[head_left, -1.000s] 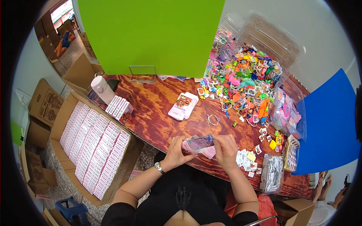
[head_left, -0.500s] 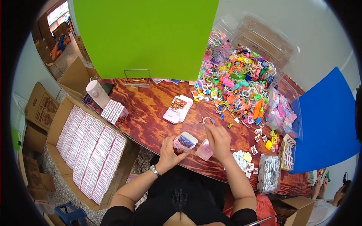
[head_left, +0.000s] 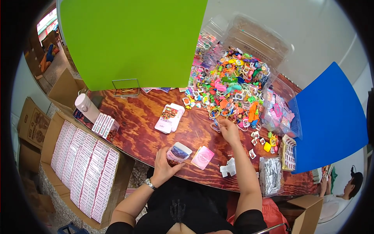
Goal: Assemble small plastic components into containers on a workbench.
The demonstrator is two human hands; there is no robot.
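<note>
So your left hand (head_left: 165,165) has its fingers wrapped around a small open-topped carton (head_left: 178,153), white flaps with a dark printed front, held upright just over the table's (head_left: 136,132) near edge, right beside a pink packet (head_left: 202,157) lying flat. Compared with half a second ago, your right hand (head_left: 229,130) has left the carton and stretched out to the near fringe of the colourful toy pile (head_left: 233,89), fingers loosely curled on a plastic ring there; can't tell if it's pinched yet.

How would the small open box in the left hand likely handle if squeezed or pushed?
The small open-topped cardboard box looks thin-walled, so it probably dents under a squeeze. The left hand steadies it upright alone, suggesting it is light. Its flat sides should slide on the wooden table, not roll.
</note>
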